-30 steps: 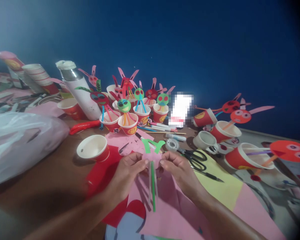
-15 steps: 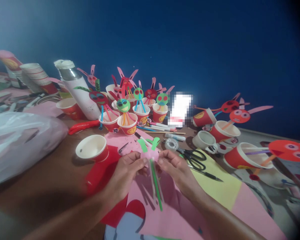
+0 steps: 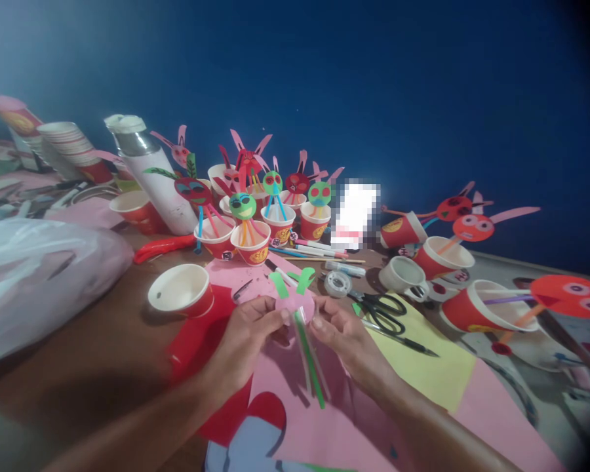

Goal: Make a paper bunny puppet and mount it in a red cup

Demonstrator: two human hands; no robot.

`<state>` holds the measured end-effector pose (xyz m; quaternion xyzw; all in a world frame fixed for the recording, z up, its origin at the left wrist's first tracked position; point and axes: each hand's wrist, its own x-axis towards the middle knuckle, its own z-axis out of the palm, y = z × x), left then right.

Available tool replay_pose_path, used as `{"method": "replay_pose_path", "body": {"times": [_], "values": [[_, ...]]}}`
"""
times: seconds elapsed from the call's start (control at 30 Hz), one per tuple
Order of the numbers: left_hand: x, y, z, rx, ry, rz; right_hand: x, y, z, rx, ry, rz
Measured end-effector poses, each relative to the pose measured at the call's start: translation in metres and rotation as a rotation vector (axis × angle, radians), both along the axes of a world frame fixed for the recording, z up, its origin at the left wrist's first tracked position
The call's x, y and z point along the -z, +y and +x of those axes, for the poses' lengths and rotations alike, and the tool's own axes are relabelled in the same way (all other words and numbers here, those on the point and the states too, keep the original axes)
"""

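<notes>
**Pink head part-built: ears and straws on, no face showing, not in a cup**

You've got the pink disc [image 3: 293, 306] up in front of you, above the pink paper [image 3: 324, 436] in the middle of the surface [image 3: 108, 334]. Left hand [image 3: 253, 328] is nearly closed, thumb and fingers pinching the disc's left edge. Right hand [image 3: 341, 331] is the same on the right edge, thumb close to the straw tops.

Done, as far as I can see: two green ears [image 3: 278, 286] at the top of the disc, a green straw [image 3: 311, 360] and paler ones hanging from its lower part. Something whitish covers the straw tops; can't tell if it's tape.

Left, judging by the finished-looking heads [image 3: 243, 206] in cups toward the surface's far edge: those have eyes, most have mouths, and their straws stand in cups. Your side of the disc shows no eyes or mouth; the other side is hidden, so can't rule out a face there. White-lined cup [image 3: 179, 292] with nothing standing in it sits left of your hands. Tape roll [image 3: 330, 284] and scissors [image 3: 373, 305] lie just beyond your right hand, neither held.
</notes>
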<state>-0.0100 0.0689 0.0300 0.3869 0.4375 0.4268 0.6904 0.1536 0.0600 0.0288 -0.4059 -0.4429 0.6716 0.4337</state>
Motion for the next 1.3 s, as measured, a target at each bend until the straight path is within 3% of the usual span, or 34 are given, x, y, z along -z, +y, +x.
{"method": "replay_pose_path", "body": {"times": [0.33, 0.47, 0.67, 0.77, 0.83, 1.03, 1.3], "values": [[0.000, -0.002, 0.000, 0.028, 0.057, 0.005, 0.003, 0.000, -0.002, 0.037, -0.163, 0.009], [0.002, -0.001, -0.004, -0.048, 0.074, 0.025, 0.005, -0.001, 0.000, 0.070, -0.222, 0.009], [-0.003, -0.007, -0.008, -0.180, 0.238, 0.273, 0.005, -0.003, 0.000, 0.113, -0.266, 0.060], [-0.007, -0.012, -0.007, -0.171, 0.361, 0.531, 0.001, -0.004, -0.001, 0.135, -0.372, 0.127], [-0.009, -0.013, -0.005, -0.126, 0.425, 0.611, -0.002, -0.005, -0.001, 0.149, -0.452, 0.186], [-0.008, -0.012, -0.005, -0.097, 0.494, 0.576, -0.001, -0.012, -0.002, 0.195, -0.655, 0.318], [-0.013, -0.012, -0.003, -0.120, 0.538, 0.617, 0.003, -0.015, -0.004, 0.206, -0.735, 0.410]]}}
